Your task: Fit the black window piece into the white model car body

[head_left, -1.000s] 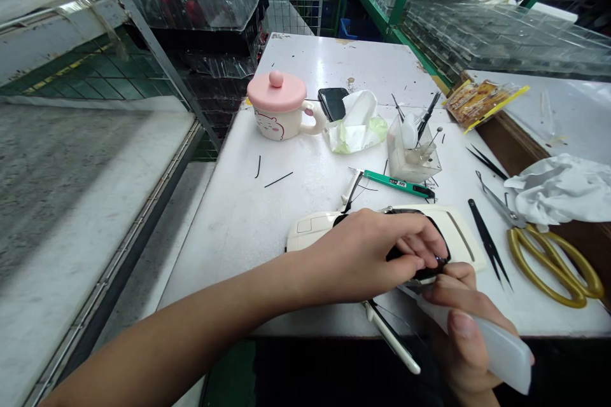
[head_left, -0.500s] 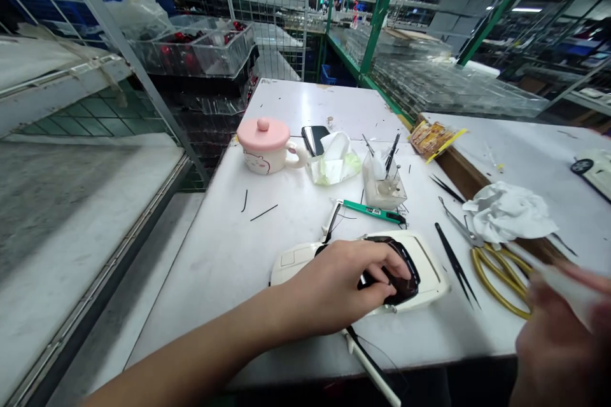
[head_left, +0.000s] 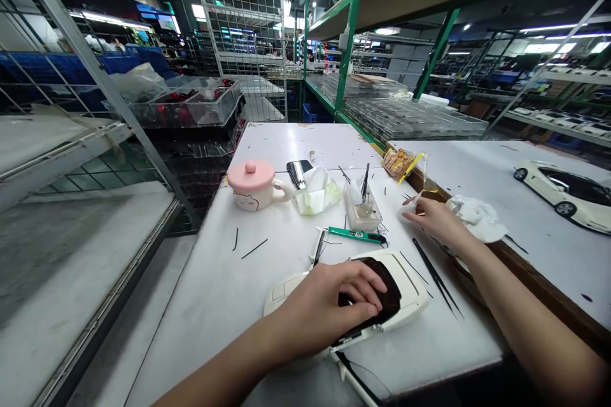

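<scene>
Right at the bottom of my view, my left hand (head_left: 324,308) is clamped over a white model car body (head_left: 405,286) lying on the desk (head_left: 200,305). The fingers (head_left: 365,286) are clenched around the body, curled onto its dark window piece (head_left: 377,299). Just under the car I see a white-handled tool (head_left: 353,378), and a second one (head_left: 317,248) stands just past the roof end. Black tweezers (head_left: 435,280) lie beside the car on the right.

My right hand (head_left: 432,219) is out by a crumpled white cloth (head_left: 475,219), fingers loosely bent, and I can't tell whether they're pinching anything. Beyond the car, a green utility knife (head_left: 356,236) sits in front of a clear box of tools (head_left: 363,216). Further left there's a pink-lidded mug (head_left: 252,184), then a crumpled tissue (head_left: 317,194) beside a phone (head_left: 296,173). Over on the neighbouring bench (head_left: 548,254), a white model car (head_left: 561,196) sits on its wheels, and clear trays (head_left: 410,117) fill the shelf behind.
</scene>
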Motion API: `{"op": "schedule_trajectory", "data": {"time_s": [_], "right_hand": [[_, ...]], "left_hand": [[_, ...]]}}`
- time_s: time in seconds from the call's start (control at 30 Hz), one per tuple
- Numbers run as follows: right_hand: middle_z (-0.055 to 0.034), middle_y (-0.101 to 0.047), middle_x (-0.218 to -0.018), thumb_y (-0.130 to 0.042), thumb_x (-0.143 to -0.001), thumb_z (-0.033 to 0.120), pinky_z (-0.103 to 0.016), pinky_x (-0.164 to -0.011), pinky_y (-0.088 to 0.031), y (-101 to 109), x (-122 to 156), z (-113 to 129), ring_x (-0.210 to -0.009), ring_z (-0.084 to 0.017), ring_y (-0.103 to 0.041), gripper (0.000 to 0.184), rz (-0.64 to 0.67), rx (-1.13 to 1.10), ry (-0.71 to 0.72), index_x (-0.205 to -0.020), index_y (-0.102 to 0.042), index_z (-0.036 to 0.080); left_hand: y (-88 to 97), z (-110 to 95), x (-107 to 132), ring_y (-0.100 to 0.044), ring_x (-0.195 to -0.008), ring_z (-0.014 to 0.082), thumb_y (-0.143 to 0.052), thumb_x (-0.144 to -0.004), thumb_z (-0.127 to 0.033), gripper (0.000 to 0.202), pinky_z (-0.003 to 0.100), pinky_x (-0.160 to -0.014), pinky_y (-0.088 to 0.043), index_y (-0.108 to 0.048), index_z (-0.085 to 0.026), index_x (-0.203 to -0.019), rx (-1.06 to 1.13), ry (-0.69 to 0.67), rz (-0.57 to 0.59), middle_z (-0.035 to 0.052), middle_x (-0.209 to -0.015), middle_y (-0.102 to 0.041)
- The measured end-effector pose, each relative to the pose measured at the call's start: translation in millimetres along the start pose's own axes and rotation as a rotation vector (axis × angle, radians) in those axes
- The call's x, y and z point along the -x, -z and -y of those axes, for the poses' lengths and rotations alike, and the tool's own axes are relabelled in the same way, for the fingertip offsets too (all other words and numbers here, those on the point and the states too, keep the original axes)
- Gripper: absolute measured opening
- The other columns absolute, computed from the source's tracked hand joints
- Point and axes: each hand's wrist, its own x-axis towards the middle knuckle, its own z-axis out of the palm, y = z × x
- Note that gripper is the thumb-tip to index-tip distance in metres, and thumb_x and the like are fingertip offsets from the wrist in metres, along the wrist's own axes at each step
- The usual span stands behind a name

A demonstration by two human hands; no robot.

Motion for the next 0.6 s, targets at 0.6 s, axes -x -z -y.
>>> {"op": "schedule_trajectory", "data": {"time_s": [0.6], "right_hand": [[-0.0033,-0.062,-0.058,-0.058,-0.085,0.053,-0.03,-0.052,-0.041,5,139,-27,-0.054,-0.021,-0.061,0.033,0.127,-0.029,-0.006,-0.073,-0.064,0.023]], "left_hand": [[-0.4,-5,2,-0.065,-0.089,0.0133,-0.062,-0.087,-0.015,0.016,0.023,-0.083,-0.05,-0.069,-0.015,-0.101,-0.087,-0.02,0.028,0.0039,-0.094,-0.072]]}}
